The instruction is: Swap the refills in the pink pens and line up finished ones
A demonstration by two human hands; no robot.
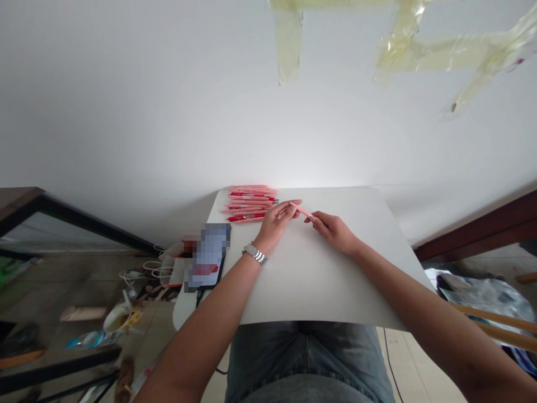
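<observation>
A pink pen (pixel 302 211) is held between my two hands above the white table (pixel 335 291). My left hand (pixel 277 217), with a metal watch at its wrist, is closed on the pen's left end. The fingertips of my right hand (pixel 331 228) pinch its other end, where a pale or clear part shows; the detail is too small to make out. Just left of my left hand lies a row of pink and red pens (pixel 250 204), stacked side by side at the table's back left.
A phone (pixel 210 254) with a blurred screen lies at the table's left edge, a cable running from it. Behind the table rises a white wall (pixel 168 101) with yellowed tape (pixel 289 45). On the floor at left are a cup (pixel 118 318) and a plastic bottle (pixel 90 340).
</observation>
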